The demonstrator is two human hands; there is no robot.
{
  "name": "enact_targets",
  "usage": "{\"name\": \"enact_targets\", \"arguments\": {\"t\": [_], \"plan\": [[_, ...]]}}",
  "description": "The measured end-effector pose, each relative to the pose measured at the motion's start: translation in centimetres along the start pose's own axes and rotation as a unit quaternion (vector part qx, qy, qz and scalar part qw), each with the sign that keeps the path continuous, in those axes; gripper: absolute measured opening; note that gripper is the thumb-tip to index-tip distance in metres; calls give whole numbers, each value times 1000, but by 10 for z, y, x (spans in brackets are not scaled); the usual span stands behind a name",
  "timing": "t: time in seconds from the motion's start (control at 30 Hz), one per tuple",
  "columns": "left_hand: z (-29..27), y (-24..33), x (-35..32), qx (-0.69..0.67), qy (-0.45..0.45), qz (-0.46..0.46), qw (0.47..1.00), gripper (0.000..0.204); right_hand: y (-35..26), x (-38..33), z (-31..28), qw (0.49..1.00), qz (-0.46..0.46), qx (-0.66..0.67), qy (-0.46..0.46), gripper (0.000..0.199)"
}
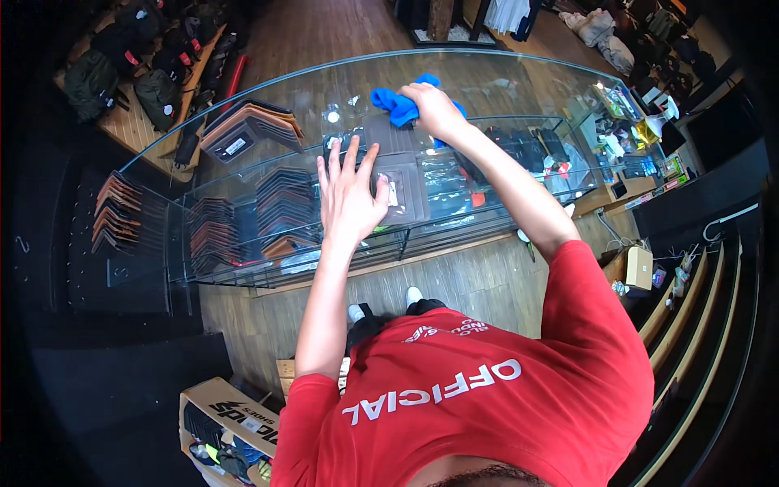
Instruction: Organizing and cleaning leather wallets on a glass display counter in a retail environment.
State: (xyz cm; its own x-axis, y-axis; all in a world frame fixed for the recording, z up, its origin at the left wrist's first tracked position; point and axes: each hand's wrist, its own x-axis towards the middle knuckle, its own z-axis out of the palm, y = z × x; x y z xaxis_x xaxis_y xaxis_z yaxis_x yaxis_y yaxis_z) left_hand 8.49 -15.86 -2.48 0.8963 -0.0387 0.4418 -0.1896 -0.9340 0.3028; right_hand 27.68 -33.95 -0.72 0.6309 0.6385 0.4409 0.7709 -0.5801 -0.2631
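The right hand (434,109) bunches a blue cloth (398,101) at the far edge of the glass surface (243,174), the left hand (349,195) spread flat nearer the body; overlapping strokes with light bracing would probably avoid streaks.

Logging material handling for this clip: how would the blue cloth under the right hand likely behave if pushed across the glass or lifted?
The blue cloth looks bunched and folded under the right hand, so it is probably soft and floppy, drooping if lifted. It seems light. On the smooth glass counter top it would likely slide easily, not roll.
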Motion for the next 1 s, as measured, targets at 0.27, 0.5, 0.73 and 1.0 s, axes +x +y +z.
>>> {"name": "enact_targets", "arguments": {"t": [0.27, 0.5, 0.73, 1.0], "plan": [[12, -3, 0, 1, 30, -11, 999, 47, -87, -110, -39, 990, -41, 126, -49, 46], [17, 9, -3, 41, 87, -72, 993, 51, -109, -78, -2, 994, -48, 92, 42, 40], [30, 13, -7, 31, 167, -151, 974, 47, -84, -153, -25, 971, -226, 66, -51, 47], [11, -19, -5, -37, 29, -60, 997, 43, -134, -140, 6, 988, -152, 30, -14, 44]]}}
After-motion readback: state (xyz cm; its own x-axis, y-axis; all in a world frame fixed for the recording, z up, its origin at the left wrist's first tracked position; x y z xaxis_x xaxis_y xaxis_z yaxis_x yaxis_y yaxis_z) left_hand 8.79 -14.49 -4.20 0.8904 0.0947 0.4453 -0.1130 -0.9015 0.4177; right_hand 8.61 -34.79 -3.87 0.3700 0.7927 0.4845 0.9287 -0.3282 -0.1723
